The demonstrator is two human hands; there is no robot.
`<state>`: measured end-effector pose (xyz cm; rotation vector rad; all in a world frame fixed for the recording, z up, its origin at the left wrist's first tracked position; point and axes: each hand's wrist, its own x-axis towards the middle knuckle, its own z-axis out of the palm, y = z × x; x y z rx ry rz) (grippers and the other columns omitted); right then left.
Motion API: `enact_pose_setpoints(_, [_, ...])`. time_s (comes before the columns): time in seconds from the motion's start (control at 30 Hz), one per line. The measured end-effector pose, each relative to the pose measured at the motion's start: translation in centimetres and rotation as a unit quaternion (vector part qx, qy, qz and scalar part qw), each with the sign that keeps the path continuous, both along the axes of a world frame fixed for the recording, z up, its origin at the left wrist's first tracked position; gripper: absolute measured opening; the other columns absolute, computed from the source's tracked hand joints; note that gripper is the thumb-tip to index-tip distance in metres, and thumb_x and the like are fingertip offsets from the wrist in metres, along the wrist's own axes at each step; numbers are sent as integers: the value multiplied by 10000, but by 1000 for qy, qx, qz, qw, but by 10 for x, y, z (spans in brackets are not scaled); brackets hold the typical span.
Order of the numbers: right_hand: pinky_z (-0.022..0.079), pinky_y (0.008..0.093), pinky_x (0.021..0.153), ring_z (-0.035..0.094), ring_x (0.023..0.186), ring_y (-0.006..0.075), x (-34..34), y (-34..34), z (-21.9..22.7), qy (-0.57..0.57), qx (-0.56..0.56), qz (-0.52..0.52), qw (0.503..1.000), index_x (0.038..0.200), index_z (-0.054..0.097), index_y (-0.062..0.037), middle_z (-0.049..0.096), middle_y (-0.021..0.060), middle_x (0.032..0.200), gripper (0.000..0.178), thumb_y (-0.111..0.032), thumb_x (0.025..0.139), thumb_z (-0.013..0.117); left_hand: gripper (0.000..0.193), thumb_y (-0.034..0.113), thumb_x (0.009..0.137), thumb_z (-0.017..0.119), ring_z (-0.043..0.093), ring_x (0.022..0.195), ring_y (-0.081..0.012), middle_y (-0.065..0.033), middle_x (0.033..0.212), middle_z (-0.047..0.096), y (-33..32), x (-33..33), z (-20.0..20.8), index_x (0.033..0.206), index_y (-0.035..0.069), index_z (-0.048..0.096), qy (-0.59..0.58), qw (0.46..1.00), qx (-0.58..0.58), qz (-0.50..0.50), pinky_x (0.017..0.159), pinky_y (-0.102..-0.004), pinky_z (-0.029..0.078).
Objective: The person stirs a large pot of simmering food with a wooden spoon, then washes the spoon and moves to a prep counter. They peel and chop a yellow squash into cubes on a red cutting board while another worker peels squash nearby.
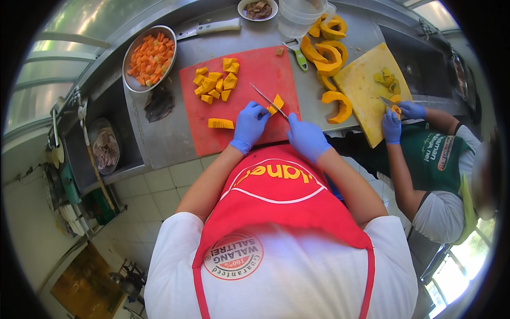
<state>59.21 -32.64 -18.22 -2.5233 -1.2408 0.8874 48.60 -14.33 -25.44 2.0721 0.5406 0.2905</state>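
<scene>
My right hand (307,140), in a blue glove, grips a kitchen knife (267,100) whose blade points to the far left. The blade lies at a squash piece (276,104) on the red cutting board (196,139). My left hand (251,127), gloved too, has its fingers curled and pressed at the near side of that piece. A squash strip (220,123) rests on the board left of my left hand. Beyond it sits a pile of squash chunks (214,83). A small brownish scrap (279,51) is near the board's far right corner.
A bowl of chopped carrots (151,59), a cleaver (210,28), a bowl of brown food (258,9), a clear pitcher (300,16) and a green peeler (296,54) surround the board. Squash slices (330,58) lie right. A co-worker cuts at a yellow board (366,74). Sinks (125,133) flank the counter.
</scene>
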Motion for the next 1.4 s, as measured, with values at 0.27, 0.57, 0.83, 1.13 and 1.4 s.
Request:
enact_pose_setpoints(0.27, [556, 579, 774, 701, 823, 470, -14, 15, -64, 27, 57, -40, 997, 1114, 473, -17, 706, 265, 852, 247, -211, 976, 540, 132, 107, 877, 787, 699, 749, -270, -133, 889, 660, 0, 1, -2, 944, 1, 745, -17, 999, 30, -14, 698, -355, 561])
enact_pose_setpoints(0.57, [515, 578, 741, 664, 819, 504, 9, -32, -12, 128, 160, -124, 971, 1270, 492, 13, 672, 309, 838, 342, -155, 975, 533, 820, 118, 777, 845, 621, 1184, -435, -216, 1465, 446, -7, 6, 25, 1499, 153, 458, 62, 994, 51, -73, 913, -488, 585])
enact_pose_setpoints(0.83, [499, 554, 751, 634, 885, 539, 15, -79, -21, 69, 240, -212, 945, 1195, 510, 37, 659, 323, 917, 304, -182, 989, 555, 470, 210, 921, 720, 653, 1070, -410, -181, 1403, 543, -4, 52, 2, 1377, 220, 610, 55, 935, 247, -248, 868, -471, 593])
enact_pose_setpoints(1.13, [526, 516, 817, 640, 1007, 547, 4, -94, -29, 115, 174, -233, 950, 1322, 511, 83, 653, 379, 1041, 424, -191, 1001, 552, 313, 229, 953, 690, 683, 1037, -358, -157, 1333, 625, 80, 73, -4, 1262, 177, 686, -11, 944, 331, 4, 836, -444, 591])
enact_pose_setpoints(1.4, [531, 524, 770, 652, 945, 539, -7, -108, -52, 109, 174, -237, 950, 1300, 520, 56, 671, 356, 1002, 379, -185, 1007, 542, 188, 127, 861, 710, 664, 973, -348, -146, 1082, 670, 105, -67, 46, 1037, 62, 702, 29, 957, 287, 4, 851, -429, 555])
